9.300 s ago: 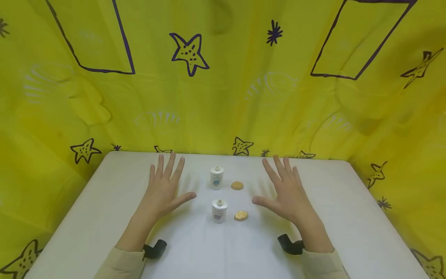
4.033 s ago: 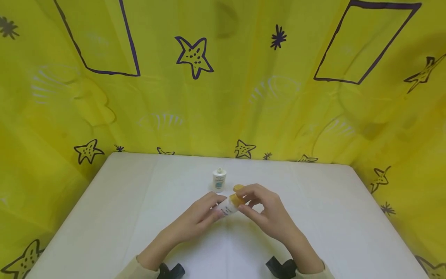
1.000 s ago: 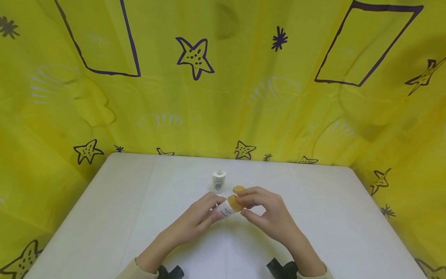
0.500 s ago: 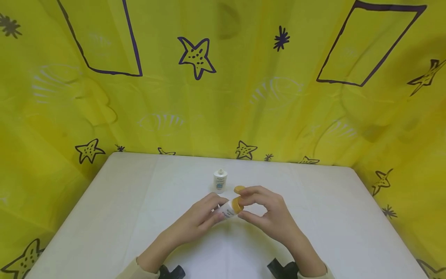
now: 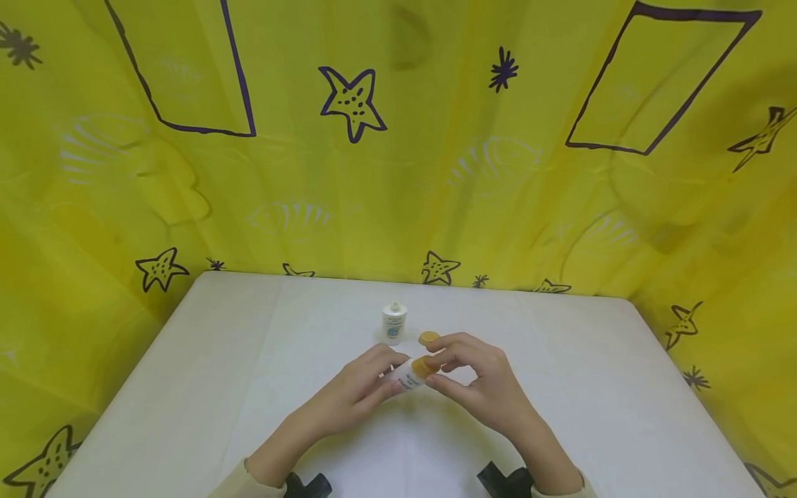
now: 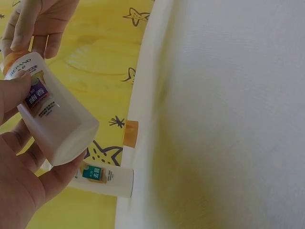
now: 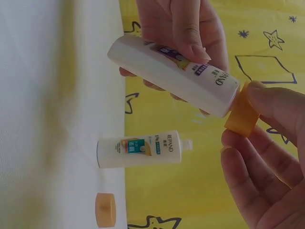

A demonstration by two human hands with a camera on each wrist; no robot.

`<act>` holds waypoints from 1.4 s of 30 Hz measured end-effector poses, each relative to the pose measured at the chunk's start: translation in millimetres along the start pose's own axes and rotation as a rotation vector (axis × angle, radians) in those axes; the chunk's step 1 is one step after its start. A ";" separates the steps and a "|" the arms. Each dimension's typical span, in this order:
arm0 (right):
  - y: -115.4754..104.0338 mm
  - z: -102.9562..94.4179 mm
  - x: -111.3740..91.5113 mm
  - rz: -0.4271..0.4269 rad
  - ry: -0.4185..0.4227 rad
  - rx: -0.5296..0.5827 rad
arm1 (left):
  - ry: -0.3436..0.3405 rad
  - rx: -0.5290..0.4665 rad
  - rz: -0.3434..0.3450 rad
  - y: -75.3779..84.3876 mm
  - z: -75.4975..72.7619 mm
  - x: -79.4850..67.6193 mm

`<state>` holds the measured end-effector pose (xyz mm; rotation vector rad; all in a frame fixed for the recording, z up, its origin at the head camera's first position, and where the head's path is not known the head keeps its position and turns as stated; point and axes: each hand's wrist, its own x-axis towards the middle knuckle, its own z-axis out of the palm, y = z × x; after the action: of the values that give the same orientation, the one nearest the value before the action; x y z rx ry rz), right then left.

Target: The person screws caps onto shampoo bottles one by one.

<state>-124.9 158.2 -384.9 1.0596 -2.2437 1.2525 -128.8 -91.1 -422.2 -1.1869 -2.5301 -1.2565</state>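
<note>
My left hand (image 5: pixel 355 387) grips a white shampoo-style bottle (image 7: pixel 162 71) with a purple label, held tilted above the table. Its orange cap (image 7: pixel 243 114) sits at the mouth of that bottle, and my right hand (image 5: pixel 476 370) pinches it between thumb and fingers. Whether the cap is fully tightened cannot be seen. Behind the hands a second white bottle (image 5: pixel 394 325) with a teal label stands upright, its nozzle bare. A second orange cap (image 5: pixel 428 337) lies on the table to its right, just beyond my right fingertips.
A white-covered table (image 5: pixel 249 346) lies under everything. Yellow curtain (image 5: pixel 398 173) with drawn starfish surrounds its back and sides. Black wrist mounts (image 5: pixel 506 481) show at the bottom of the head view.
Earlier, both hands were spread over two standing bottles and two caps. The nearer bottle and cap have since been picked up and brought together. Lately my right fingers shift slightly round the cap.
</note>
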 end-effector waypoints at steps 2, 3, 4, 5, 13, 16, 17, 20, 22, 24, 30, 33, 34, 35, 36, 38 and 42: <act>0.2 0.1 0.0 -0.003 -0.006 0.013 | 0.005 -0.002 -0.001 0.1 -0.7 -0.1; 0.3 0.2 0.0 -0.004 -0.010 0.018 | 0.006 -0.006 -0.002 0.0 -1.0 0.0; 0.3 0.2 0.1 -0.007 -0.015 0.023 | 0.010 -0.007 0.001 -0.1 -1.3 0.1; 0.3 0.2 0.1 -0.001 -0.022 0.031 | 0.011 -0.010 -0.002 -0.1 -1.6 0.1; -2.0 -0.6 -0.1 0.022 -0.071 0.038 | 0.012 -0.007 -0.009 -1.1 -2.0 0.3; -2.6 -0.9 0.6 0.012 -0.072 0.023 | 0.005 -0.013 -0.019 -1.0 -1.6 0.7; -2.6 -0.9 0.9 0.003 -0.070 0.021 | 0.003 -0.016 -0.018 -0.9 -1.5 0.7; -2.3 -0.6 1.2 -0.021 -0.066 0.017 | -0.004 -0.021 -0.018 0.3 -1.1 0.8; -2.4 -0.7 1.1 -0.023 -0.064 0.004 | -0.008 -0.020 -0.014 0.9 -0.9 0.7; -2.8 -1.1 0.8 -0.015 -0.065 -0.011 | -0.009 -0.019 -0.013 1.4 -0.6 0.5; -4.5 -1.3 0.7 -0.004 -0.060 -0.043 | 0.010 -0.010 0.029 0.4 0.3 0.0; -4.8 -0.2 1.3 -0.010 -0.051 -0.035 | 0.018 -0.001 0.051 -0.5 0.6 0.1; -4.6 0.3 1.6 -0.014 -0.048 -0.030 | 0.019 0.001 0.054 -0.5 0.7 0.2; -4.7 0.8 1.6 -0.012 -0.047 -0.025 | 0.018 0.000 0.053 -0.7 0.8 0.1; -4.8 1.2 1.5 -0.010 -0.047 -0.021 | 0.018 0.001 0.051 -0.7 0.7 -0.1; -5.0 1.6 1.0 0.002 -0.050 -0.017 | 0.014 0.002 0.043 -0.8 0.8 -0.4; -4.7 1.4 -0.1 0.025 -0.053 -0.019 | 0.017 0.005 0.041 -1.1 0.3 -1.0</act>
<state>-121.2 155.6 -383.1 1.0733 -2.3101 1.2246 -128.7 -91.8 -423.5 -1.2152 -2.4827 -1.2450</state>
